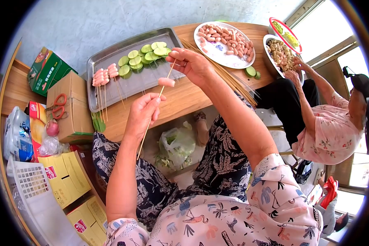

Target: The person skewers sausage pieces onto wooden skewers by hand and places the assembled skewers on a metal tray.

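Note:
My left hand [142, 110] is closed around a thin bamboo skewer [144, 138], which slants up toward the right. One small pink sausage [166, 82] is threaded on it between my two hands. At the upper end, the fingers of my right hand [192, 65] pinch the skewer near its tip. Just beyond is a metal tray [106, 55] bearing skewered cucumber slices [136, 61] and several skewers of pink sausages [98, 78]. To the right of my right hand, a white plate [215, 53] holds many small sausages [233, 39].
Loose bamboo skewers [223, 67] lie beside cucumber pieces [250, 72]. Another person [328, 119] reaches into a white bowl [267, 51] at right. Red-handled scissors [60, 105] rest on a cardboard box [67, 94] at left. A plastic bag [177, 143] lies below the table edge.

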`<state>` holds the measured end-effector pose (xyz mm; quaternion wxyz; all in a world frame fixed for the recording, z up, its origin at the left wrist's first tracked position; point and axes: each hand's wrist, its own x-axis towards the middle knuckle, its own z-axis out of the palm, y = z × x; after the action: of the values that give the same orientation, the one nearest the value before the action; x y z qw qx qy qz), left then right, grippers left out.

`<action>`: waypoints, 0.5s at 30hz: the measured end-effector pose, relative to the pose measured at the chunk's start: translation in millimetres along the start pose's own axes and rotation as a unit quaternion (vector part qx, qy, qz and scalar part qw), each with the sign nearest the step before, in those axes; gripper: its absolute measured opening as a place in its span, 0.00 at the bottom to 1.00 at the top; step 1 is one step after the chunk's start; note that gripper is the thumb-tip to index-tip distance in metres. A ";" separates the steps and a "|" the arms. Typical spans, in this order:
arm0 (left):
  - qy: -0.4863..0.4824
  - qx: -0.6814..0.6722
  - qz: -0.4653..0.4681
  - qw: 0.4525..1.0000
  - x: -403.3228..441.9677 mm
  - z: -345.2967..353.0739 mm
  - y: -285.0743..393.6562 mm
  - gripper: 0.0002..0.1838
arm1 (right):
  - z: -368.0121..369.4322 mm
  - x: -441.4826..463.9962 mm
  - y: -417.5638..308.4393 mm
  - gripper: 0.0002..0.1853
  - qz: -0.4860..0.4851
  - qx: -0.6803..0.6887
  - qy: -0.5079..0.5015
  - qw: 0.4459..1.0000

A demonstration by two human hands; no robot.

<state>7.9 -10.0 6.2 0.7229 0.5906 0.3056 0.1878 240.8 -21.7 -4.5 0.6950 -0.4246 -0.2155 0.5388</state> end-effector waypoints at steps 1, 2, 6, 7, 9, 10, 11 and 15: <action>0.002 -0.001 0.001 1.000 0.3 0.1 -0.1 0.10 | -1.0 -0.1 0.4 0.12 0.004 0.022 -0.008 1.000; 0.002 -0.001 0.001 1.000 0.4 0.3 -0.4 0.10 | -2.1 -0.1 1.0 0.12 0.007 0.044 -0.015 0.999; 0.007 0.001 0.011 1.000 1.8 -0.5 -5.1 0.09 | 0.8 -2.2 1.0 0.11 0.004 0.021 -0.005 1.000; 0.012 0.010 0.016 1.000 2.5 -0.3 -6.7 0.09 | 2.4 -3.8 0.6 0.12 0.007 0.009 0.011 1.000; 0.017 0.024 0.023 0.999 2.7 1.0 -8.1 0.09 | 5.2 -7.0 -0.2 0.13 0.010 -0.003 0.026 1.000; 0.022 0.039 0.030 0.999 2.3 1.6 -8.7 0.09 | 5.9 -8.5 -0.2 0.14 0.013 -0.005 0.025 1.000; 0.022 0.038 0.030 0.999 1.8 2.1 -8.3 0.09 | 6.6 -9.7 -0.3 0.16 0.015 -0.007 0.024 1.000; 0.032 0.050 0.029 0.998 1.5 2.4 -6.5 0.09 | 10.2 -12.2 0.7 0.17 0.021 -0.015 0.026 0.999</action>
<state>10.0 -12.3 -0.1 0.6763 0.6283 0.3205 0.2123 228.7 -29.4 2.4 0.6823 -0.4530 -0.1966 0.5391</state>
